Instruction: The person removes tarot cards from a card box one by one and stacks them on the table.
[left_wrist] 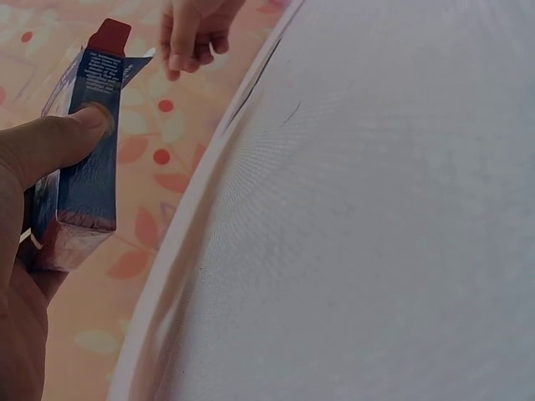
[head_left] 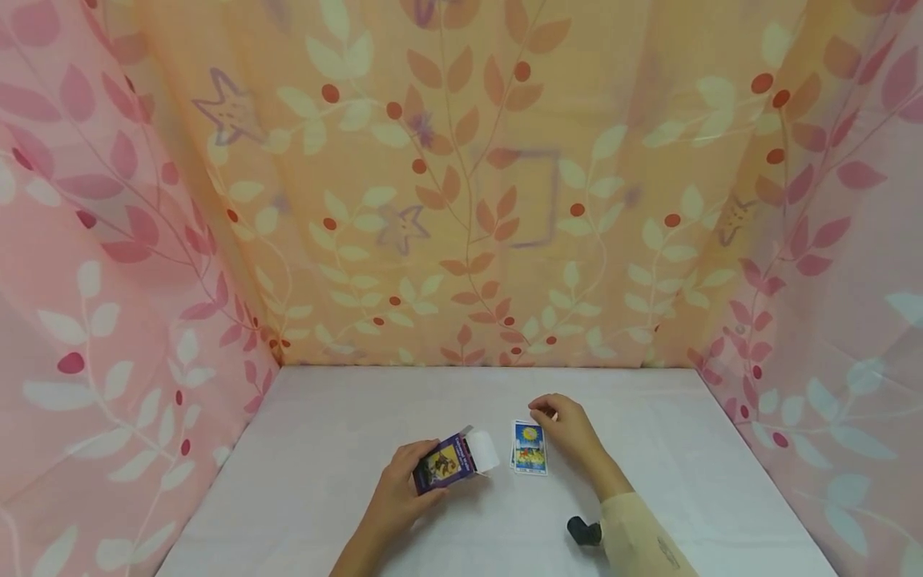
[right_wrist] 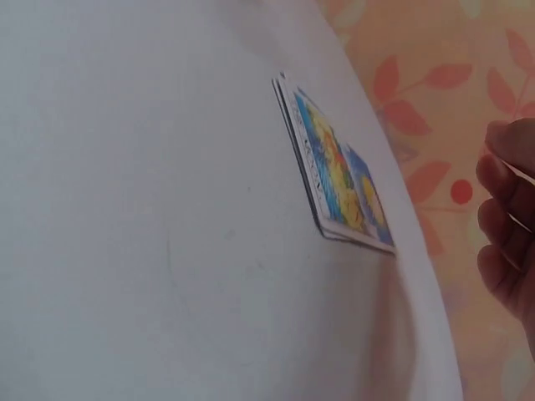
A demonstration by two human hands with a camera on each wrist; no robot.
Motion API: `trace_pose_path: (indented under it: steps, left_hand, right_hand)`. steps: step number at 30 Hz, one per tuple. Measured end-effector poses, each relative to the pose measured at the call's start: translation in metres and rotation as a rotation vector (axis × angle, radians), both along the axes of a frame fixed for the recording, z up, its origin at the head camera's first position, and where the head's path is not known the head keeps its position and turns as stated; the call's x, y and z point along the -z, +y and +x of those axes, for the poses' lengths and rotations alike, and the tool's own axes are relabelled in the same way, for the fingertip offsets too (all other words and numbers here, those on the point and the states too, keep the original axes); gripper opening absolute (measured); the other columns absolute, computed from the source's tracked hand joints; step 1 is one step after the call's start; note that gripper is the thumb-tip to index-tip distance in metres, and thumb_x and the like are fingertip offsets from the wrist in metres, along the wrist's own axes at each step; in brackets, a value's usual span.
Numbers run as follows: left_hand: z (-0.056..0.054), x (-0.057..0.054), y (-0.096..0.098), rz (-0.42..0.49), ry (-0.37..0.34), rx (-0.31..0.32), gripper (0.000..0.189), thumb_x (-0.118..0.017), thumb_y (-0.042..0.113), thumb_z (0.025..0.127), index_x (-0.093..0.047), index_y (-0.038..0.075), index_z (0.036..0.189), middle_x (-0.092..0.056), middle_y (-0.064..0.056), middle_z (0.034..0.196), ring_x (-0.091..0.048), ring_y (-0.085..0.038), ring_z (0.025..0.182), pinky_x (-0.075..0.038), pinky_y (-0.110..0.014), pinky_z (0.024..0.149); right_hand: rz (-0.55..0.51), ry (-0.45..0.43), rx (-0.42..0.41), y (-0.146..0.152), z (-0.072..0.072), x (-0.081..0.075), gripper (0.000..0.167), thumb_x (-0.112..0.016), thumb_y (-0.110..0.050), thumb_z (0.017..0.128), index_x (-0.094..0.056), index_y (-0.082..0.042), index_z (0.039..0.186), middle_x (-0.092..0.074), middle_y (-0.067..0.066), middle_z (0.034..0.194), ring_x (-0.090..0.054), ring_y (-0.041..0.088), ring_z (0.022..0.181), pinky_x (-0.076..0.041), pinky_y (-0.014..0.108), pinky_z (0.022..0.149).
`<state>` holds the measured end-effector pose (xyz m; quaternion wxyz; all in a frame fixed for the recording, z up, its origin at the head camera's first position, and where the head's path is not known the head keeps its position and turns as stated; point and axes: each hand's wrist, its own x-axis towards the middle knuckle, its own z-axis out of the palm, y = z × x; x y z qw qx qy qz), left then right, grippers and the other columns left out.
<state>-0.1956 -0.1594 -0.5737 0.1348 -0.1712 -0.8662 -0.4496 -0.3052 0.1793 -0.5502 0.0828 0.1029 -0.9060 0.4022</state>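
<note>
My left hand [head_left: 395, 487] grips a purple card box [head_left: 441, 466] with a yellow picture on its front. The box is tilted, its opened white flap [head_left: 483, 450] pointing right toward the cards. In the left wrist view, the thumb [left_wrist: 71, 140] presses the blue printed side of the box. A small stack of picture cards [head_left: 530, 450] lies on the table, slightly fanned; the top one shows a sun. Beside the stack's upper right corner is my right hand [head_left: 570, 425], fingers loosely bent with nothing held. The right wrist view shows its curled fingers [right_wrist: 506, 217] apart from the cards.
A white cloth covers the table [head_left: 317, 433]. Leaf-patterned curtains stand at the back [head_left: 469, 264] and along both sides. A black object [head_left: 582, 531] sits against the right sleeve's cuff.
</note>
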Motion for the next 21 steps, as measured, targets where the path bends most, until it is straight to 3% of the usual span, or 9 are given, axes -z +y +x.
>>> trace_pose_path:
  steps: [6, 10, 17, 21]
  left_hand:
    - [-0.001, -0.001, -0.001, -0.02, 0.023, -0.004, 0.085, -0.096, 0.024, 0.07, -0.055, 0.032, 0.144, -0.057, 0.018, 0.139, -0.054, -0.01, 0.128, -0.05, -0.044, 0.106]
    - [-0.001, -0.001, -0.001, -0.036, 0.045, 0.002, 0.085, -0.096, 0.024, 0.071, -0.055, 0.029, 0.145, -0.058, 0.014, 0.139, -0.055, -0.012, 0.127, -0.052, -0.046, 0.104]
    - [0.0, -0.003, 0.0, -0.028, -0.004, 0.005, 0.082, -0.095, 0.026, 0.072, -0.055, 0.029, 0.145, -0.057, 0.017, 0.139, -0.054, -0.01, 0.129, -0.05, -0.044, 0.107]
    - [0.001, -0.003, 0.0, -0.028, -0.016, 0.005, 0.082, -0.094, 0.026, 0.073, -0.056, 0.026, 0.145, -0.057, 0.017, 0.14, -0.054, -0.01, 0.129, -0.05, -0.044, 0.107]
  right_hand:
    - [-0.033, 0.066, -0.018, -0.012, 0.018, -0.017, 0.011, -0.076, -0.015, 0.093, -0.076, -0.014, 0.103, -0.066, -0.007, 0.089, -0.057, 0.012, 0.083, -0.05, 0.027, 0.074]
    - [-0.047, 0.111, -0.03, -0.018, 0.031, -0.023, 0.01, -0.077, -0.015, 0.092, -0.076, -0.015, 0.102, -0.066, -0.009, 0.088, -0.057, 0.012, 0.084, -0.049, 0.026, 0.073]
    - [-0.062, 0.177, -0.064, -0.027, 0.05, -0.028, 0.009, -0.078, -0.014, 0.092, -0.076, -0.016, 0.101, -0.066, -0.013, 0.088, -0.059, 0.018, 0.086, -0.053, 0.035, 0.072]
    - [-0.069, 0.175, -0.067, -0.031, 0.06, -0.028, 0.011, -0.077, -0.015, 0.092, -0.076, -0.015, 0.103, -0.065, -0.015, 0.09, -0.058, 0.015, 0.086, -0.052, 0.032, 0.072]
